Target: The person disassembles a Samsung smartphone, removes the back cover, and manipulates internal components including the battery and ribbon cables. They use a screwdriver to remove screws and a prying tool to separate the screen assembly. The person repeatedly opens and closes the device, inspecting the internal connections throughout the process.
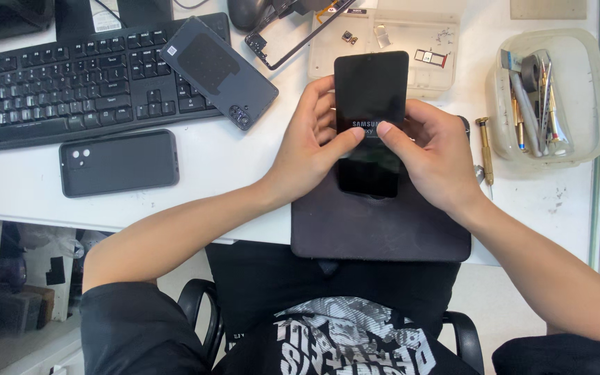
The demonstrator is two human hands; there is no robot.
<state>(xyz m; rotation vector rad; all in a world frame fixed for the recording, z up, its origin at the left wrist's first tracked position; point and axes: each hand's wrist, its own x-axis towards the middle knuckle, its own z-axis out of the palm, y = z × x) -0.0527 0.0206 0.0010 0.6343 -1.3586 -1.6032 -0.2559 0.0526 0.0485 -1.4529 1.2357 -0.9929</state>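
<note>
the left hand [310, 142] is gripping the left edge of a slim black smartphone with a glossy glass screen [371, 104], thumb pressing on the lit display, while the right hand [433, 156] is clasping the right edge, thumb tip meeting it mid-screen. the phone is tilting up over a dark rectangular work mat [376, 226] on the white table [230, 163]. it's looking like a power-on check after reassembly; next calls for steady thumbs and a firm edge grip.

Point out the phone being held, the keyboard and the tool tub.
phone [371, 80], head view, upper screen
keyboard [57, 83], head view, middle keys
tool tub [585, 90], head view, right wall
</note>
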